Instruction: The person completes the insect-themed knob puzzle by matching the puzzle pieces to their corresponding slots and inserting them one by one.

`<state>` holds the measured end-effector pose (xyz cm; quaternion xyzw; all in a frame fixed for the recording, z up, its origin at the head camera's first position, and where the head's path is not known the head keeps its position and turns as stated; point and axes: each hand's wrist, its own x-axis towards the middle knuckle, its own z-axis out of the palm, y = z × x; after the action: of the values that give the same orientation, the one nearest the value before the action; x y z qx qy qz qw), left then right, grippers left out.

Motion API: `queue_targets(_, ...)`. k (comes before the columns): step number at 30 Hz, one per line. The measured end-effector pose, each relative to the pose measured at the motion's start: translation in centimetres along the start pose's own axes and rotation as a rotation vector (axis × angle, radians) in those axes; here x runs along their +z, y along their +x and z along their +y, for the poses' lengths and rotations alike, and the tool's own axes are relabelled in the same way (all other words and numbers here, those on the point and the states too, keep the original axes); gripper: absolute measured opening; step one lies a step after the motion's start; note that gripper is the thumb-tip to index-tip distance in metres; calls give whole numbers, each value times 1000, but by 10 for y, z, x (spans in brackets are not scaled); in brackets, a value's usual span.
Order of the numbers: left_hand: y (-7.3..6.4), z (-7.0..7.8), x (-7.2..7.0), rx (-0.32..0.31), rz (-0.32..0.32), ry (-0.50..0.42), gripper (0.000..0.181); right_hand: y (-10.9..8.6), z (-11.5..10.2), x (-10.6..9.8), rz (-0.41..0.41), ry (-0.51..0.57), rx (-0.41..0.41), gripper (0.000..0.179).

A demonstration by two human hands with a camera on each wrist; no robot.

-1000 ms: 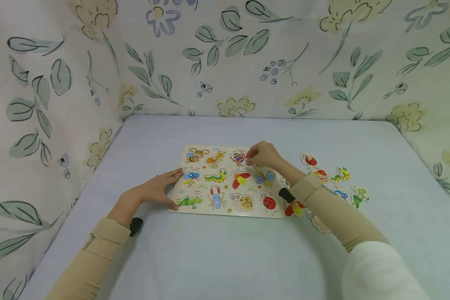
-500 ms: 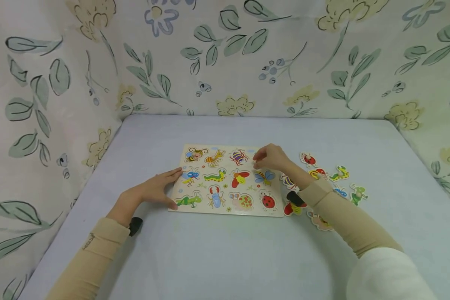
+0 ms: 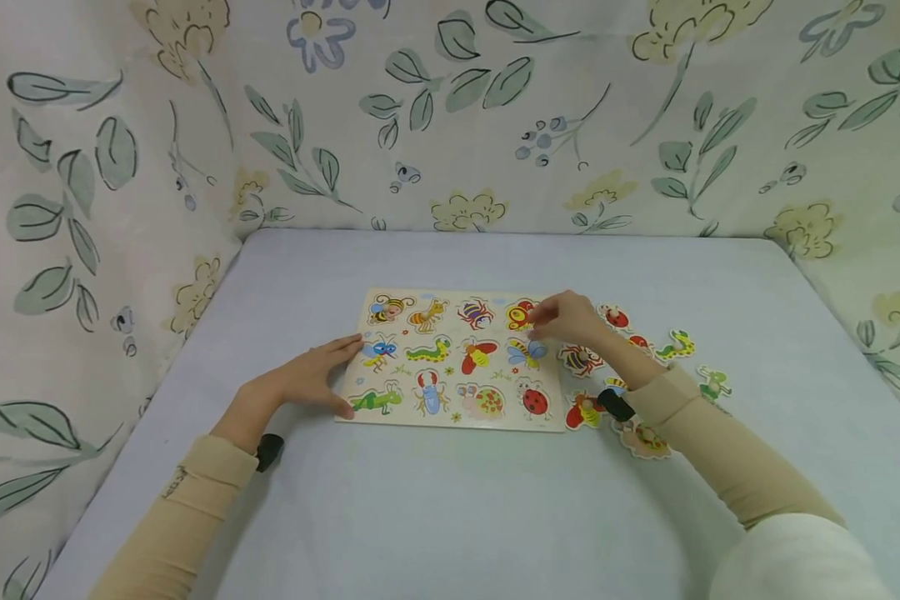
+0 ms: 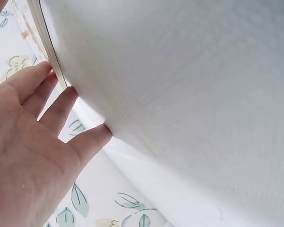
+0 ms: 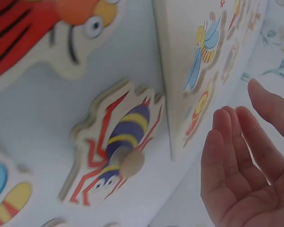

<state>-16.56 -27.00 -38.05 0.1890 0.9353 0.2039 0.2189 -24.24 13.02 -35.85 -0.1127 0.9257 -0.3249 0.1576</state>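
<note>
A pale wooden puzzle board (image 3: 450, 331) printed with several insects lies flat on the table. My left hand (image 3: 309, 379) rests at its left edge, fingers spread along the side and thumb at the near corner. In the left wrist view, fingertips (image 4: 72, 91) touch the board's edge. My right hand (image 3: 570, 319) hovers by the far right corner, fingers loosely bent, thumb apart from them and nothing between. Beside the board's right edge lies a spider puzzle piece (image 3: 581, 360); the right wrist view shows a round wooden knob (image 5: 132, 163) on it.
Right of the board lie more loose pieces: a red-winged insect (image 3: 585, 411), a snail (image 3: 643, 440), a caterpillar (image 3: 676, 344), a grasshopper (image 3: 714, 382) and a ladybird (image 3: 615, 317). My right forearm partly covers others. A floral cloth (image 3: 450, 117) hangs behind the table.
My right hand has moved right, from beside the board's spider picture to its far right corner, uncovering the red-and-yellow picture there and the loose spider piece. The left hand stays put.
</note>
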Motion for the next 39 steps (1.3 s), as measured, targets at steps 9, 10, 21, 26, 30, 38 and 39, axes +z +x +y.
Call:
queue_targets(9, 1, 4, -3, 14, 18, 44, 109, -20, 19, -20, 11, -9, 17, 30)
queue_targets(10, 1, 4, -3, 17, 22, 50, 109, -24, 21, -22, 10, -6, 17, 30)
queue_targets(21, 4, 7, -8, 7, 39, 114, 112, -48, 40, -36, -17, -22, -2, 30)
queue_targets(26, 6, 9, -8, 23, 12, 67, 110, -53, 45, -38, -47, -6, 18, 25)
queue_targets(30, 6, 8, -6, 31, 1, 25, 111, -52, 50, -36, -88, 3, 20, 25)
queue_targets(38, 8, 5, -1, 42, 7, -1, 112, -47, 57, -30, -153, -9, 20, 27)
queue_targets(39, 8, 4, -1, 47, 8, -2, 112, -46, 58, -30, -155, -18, 20, 27)
